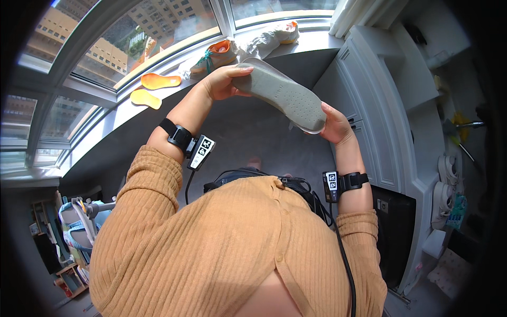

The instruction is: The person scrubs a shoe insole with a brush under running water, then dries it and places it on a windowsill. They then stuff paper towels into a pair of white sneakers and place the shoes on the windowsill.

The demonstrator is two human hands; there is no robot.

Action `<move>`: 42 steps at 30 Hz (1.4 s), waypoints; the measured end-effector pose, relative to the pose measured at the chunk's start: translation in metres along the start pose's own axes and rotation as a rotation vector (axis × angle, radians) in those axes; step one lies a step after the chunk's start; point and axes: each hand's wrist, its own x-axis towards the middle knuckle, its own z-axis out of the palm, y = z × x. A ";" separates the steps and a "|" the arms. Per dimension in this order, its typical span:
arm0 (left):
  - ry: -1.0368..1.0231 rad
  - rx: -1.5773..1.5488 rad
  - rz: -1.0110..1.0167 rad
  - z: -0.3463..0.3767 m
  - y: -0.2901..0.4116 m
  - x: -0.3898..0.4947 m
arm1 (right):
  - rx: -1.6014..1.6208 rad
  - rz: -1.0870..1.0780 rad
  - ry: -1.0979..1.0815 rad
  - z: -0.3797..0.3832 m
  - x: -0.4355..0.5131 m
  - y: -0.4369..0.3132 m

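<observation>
A grey shoe insole (283, 95) is stretched out between my two hands, level with the window sill's edge. Small perforations dot its wider forefoot end, and moulded marks show near the middle. A clear, see-through layer, maybe plastic, shows along its edges from behind. My left hand (223, 82) grips the heel end with the thumb on top. At the forefoot end, my right hand (336, 123) holds the rim, its fingers partly hidden beneath. Beyond my left hand stands a shoe (219, 55) with an orange lining and teal laces, partly wrapped in white material.
On the window sill (128, 113) lie an orange insole (160, 81) and a yellow insole (145, 99). A second white-wrapped shoe (273, 37) rests further right. White cabinets (366, 107) stand to my right, near a black case (390, 233). Cables (344, 253) hang from both wrist-mounted devices.
</observation>
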 end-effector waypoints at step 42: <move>0.655 -0.318 0.226 -0.232 -0.112 -0.379 | -0.030 0.233 -0.100 0.352 0.262 0.258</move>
